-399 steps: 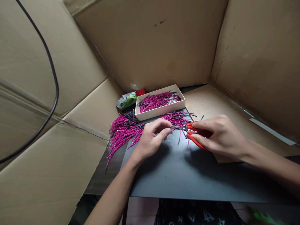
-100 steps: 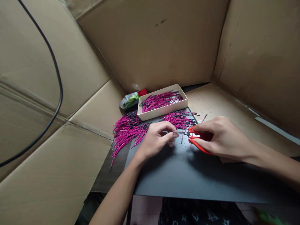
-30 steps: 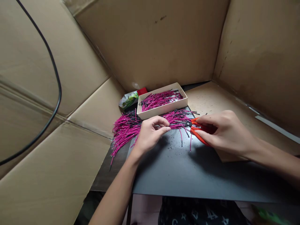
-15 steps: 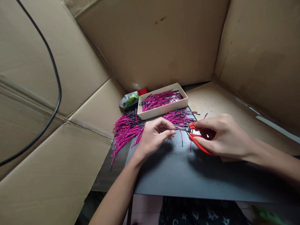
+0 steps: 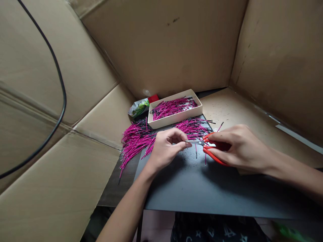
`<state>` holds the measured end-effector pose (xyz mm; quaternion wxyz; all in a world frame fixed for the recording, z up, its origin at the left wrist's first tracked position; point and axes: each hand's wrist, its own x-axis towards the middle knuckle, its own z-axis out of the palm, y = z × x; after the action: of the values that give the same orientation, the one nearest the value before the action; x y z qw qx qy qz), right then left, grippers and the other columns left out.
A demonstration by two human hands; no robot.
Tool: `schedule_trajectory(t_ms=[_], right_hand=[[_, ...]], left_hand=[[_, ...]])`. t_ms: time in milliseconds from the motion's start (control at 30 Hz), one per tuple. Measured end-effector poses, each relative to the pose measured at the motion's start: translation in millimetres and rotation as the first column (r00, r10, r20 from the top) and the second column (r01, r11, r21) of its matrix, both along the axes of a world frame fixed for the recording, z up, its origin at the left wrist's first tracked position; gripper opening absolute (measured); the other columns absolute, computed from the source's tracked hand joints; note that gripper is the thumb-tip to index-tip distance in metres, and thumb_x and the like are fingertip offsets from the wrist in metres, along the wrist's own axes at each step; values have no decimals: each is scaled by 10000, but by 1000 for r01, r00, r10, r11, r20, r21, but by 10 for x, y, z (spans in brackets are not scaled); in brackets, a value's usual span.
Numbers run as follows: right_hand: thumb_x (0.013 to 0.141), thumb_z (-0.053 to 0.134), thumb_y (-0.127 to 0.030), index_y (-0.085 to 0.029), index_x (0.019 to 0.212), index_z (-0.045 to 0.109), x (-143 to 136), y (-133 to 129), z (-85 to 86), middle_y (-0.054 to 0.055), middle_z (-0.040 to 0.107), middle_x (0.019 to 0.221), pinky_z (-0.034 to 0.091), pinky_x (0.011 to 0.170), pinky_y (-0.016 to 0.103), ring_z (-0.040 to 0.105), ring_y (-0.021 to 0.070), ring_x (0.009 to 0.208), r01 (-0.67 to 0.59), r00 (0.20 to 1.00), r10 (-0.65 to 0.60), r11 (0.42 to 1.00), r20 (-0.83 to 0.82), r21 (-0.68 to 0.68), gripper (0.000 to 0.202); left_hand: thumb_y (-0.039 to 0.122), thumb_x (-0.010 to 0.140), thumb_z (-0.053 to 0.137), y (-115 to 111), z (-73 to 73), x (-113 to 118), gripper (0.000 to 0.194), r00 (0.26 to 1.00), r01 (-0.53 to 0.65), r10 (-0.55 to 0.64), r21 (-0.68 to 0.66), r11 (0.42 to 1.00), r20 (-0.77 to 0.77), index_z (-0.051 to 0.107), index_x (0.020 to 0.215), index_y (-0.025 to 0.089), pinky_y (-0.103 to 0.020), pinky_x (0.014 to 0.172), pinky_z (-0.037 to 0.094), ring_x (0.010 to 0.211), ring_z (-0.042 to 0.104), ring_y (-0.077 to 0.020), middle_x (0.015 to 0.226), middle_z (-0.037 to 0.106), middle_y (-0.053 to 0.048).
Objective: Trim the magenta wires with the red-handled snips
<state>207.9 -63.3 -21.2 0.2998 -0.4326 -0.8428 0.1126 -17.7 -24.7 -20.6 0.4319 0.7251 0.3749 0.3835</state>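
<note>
Nearest, a dark cloth (image 5: 214,228) with pale stars and letters is showing below the edge of the worktop (image 5: 176,193), and one blurred green thing (image 5: 285,232) is lying low at the right. Over the grey worktop, the right hand (image 5: 239,148) is holding one pair of snips (image 5: 200,142), its fingers wrapping the red handles, which are standing apart. The snips are pointing left, their long axis running roughly crosswise, and their tips are reaching the left hand (image 5: 170,144). That hand's thumb and forefinger are meeting in a narrow pinch; anything between them is too small to tell. Just beyond, magenta wires (image 5: 137,141) with black ends are lying in two heaps, too many to count singly, and at least three strays are lying off to the right. Dark specks are dotting the worktop. Behind, one open box (image 5: 174,118) is holding a third heap, its long side slanting up to the right, with one packet (image 5: 138,107) lying just beside its left end. Farther out, cardboard (image 5: 161,50) is walling the place in, and one black cable (image 5: 60,74) is curving down the left.
</note>
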Motion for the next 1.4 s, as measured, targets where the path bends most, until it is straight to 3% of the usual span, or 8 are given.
schedule_trajectory(t_ms=[400,600,967,1400], right_hand=[[871,506,-299,-156,866,719,10,2,9,51,660,627,340,499,269,546,124,498,24,999,-26,999,47,47,257],[818,572,-303,-154,906,729,-2,-12,25,24,632,580,343,496,265,515,117,480,41,998,-41,999,46,11,233],[847,528,-292,-148,875,726,15,6,29,33,621,560,331,495,270,499,116,466,9,999,-8,1000,47,-14,247],[863,511,-290,-156,889,724,16,8,29,25,608,547,315,488,278,475,110,449,-10,999,12,999,52,-37,253]], left_hand=[[182,705,750,10,13,-9,135,999,-13,16,45,999,-51,628,679,130,-209,520,477,569,563,-97,684,631,-22],[186,713,744,10,25,-4,127,997,-24,29,83,996,-70,641,669,126,-211,534,467,599,571,-108,691,649,-37],[184,728,734,-7,19,-9,106,995,-23,34,126,992,-89,657,679,129,-225,566,482,631,590,-121,706,664,-45],[179,717,730,-3,35,-5,95,997,-15,19,48,999,-80,663,675,128,-192,458,465,528,563,-90,681,657,-36]])
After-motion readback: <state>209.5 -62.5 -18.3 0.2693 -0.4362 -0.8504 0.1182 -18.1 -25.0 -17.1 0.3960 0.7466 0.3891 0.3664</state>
